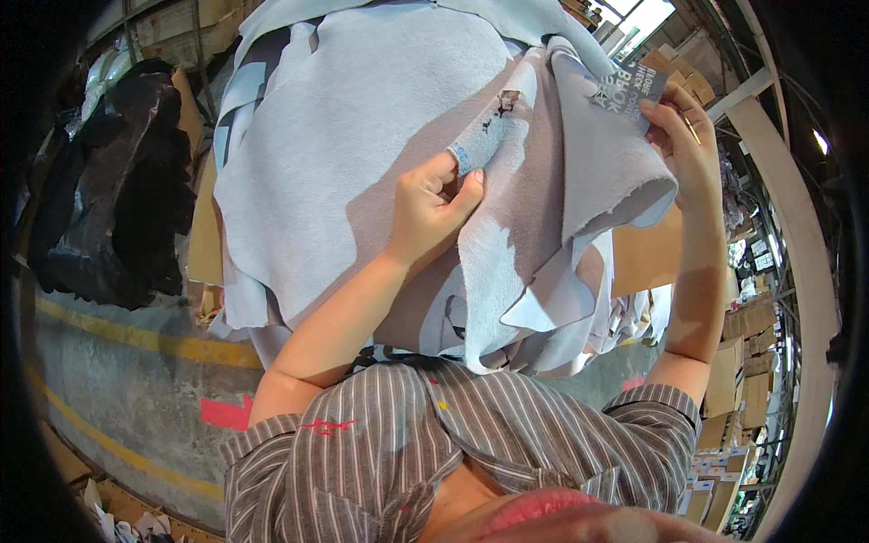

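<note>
A tall heap of pale grey leather hides [308, 163] with uneven edges stands right in front of me. My left hand [430, 208] is closed over the heap, thumb against fingers, pinching the edge of a hide [484, 136] that bears bluish and dark marks. On the right, the raised right hand [685, 136] grips a dark grey printed patch [638, 90] at the upper edge of a lifted flap [611, 163]. That flap hangs down and curls at its lower edge. Whether both hands hold the same hide, I cannot tell.
Dark, black hides [113, 181] are piled at the left. Yellow lines [145, 333] and a red mark [226, 413] show on the grey floor. Cardboard boxes [724, 376] are stacked along the right side, and cardboard [647, 253] shows behind the hanging flap.
</note>
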`<state>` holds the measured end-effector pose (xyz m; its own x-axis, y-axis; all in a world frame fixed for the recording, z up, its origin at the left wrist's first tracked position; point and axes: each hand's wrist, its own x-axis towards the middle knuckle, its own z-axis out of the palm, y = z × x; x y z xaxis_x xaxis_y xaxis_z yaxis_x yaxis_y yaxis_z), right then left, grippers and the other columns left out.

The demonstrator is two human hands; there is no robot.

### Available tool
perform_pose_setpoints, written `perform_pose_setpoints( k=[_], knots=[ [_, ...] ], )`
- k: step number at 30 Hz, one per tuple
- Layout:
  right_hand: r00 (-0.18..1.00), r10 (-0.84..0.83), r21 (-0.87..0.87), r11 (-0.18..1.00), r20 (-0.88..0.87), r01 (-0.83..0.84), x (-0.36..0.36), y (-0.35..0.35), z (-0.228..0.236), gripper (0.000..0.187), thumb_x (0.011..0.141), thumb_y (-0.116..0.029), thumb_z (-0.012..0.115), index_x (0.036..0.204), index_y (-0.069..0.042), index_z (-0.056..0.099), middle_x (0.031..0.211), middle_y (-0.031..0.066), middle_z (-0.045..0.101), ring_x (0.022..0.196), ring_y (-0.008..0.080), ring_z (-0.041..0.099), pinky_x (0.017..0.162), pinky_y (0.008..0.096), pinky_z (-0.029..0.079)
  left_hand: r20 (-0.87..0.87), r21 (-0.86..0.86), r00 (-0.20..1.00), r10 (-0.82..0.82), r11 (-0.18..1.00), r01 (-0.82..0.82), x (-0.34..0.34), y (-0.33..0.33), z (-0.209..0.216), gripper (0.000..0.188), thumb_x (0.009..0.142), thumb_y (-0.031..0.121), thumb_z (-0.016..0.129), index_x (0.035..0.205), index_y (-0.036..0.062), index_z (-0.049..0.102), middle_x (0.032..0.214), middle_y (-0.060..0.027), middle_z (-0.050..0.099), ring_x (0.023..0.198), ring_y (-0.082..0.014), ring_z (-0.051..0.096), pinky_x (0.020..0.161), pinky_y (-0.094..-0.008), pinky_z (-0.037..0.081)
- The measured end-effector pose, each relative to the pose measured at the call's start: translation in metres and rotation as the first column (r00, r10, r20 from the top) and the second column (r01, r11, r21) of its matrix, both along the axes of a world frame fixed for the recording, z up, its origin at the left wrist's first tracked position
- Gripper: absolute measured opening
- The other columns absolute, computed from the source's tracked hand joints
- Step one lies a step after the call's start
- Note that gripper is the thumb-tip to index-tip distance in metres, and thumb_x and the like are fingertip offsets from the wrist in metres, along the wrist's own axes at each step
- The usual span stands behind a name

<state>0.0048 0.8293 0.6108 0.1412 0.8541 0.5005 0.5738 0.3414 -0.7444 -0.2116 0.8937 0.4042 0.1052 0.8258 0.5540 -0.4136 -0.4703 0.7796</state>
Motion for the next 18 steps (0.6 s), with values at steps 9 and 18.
perform_pose_setpoints(
  k=[9, 18],
  knots=[
    [0.915, -0.008, -0.002, 1.0, -0.404, 0.008, 0.008, -0.002, -0.043, 0.013, 0.09, -0.011, 0.063, 0.102, -0.005, 0.064, 0.089, -0.0024, 0.064, 0.073, 0.004, 0.056, 0.067, 0.0178, 0.045, -0.053, 0.153, 0.989, 0.139, 0.98, -0.13, 0.003, 0.009, 0.001, 0.015, 0.088, 0.012, 0.067, 0.093, -0.0023, 0.069, 0.06, 0.0015, 0.059, 0.053, -0.0018, 0.047, 0.048, -0.021, 0.038],
    [0.758, 0.006, 0.102, 0.992, -0.652, 0.08, -0.011, 0.005, -0.096, 0.008, 0.09, -0.008, 0.063, 0.098, -0.009, 0.061, 0.083, -0.003, 0.063, 0.067, 0.0036, 0.056, 0.065, 0.017, 0.047, 0.032, 0.069, 0.996, 0.086, 0.994, -0.088, 0.007, 0.023, -0.008, 0.013, 0.088, 0.012, 0.067, 0.089, -0.0007, 0.07, 0.065, 0.0062, 0.057, 0.058, -0.0004, 0.045, 0.051, -0.0199, 0.036]
  ],
)
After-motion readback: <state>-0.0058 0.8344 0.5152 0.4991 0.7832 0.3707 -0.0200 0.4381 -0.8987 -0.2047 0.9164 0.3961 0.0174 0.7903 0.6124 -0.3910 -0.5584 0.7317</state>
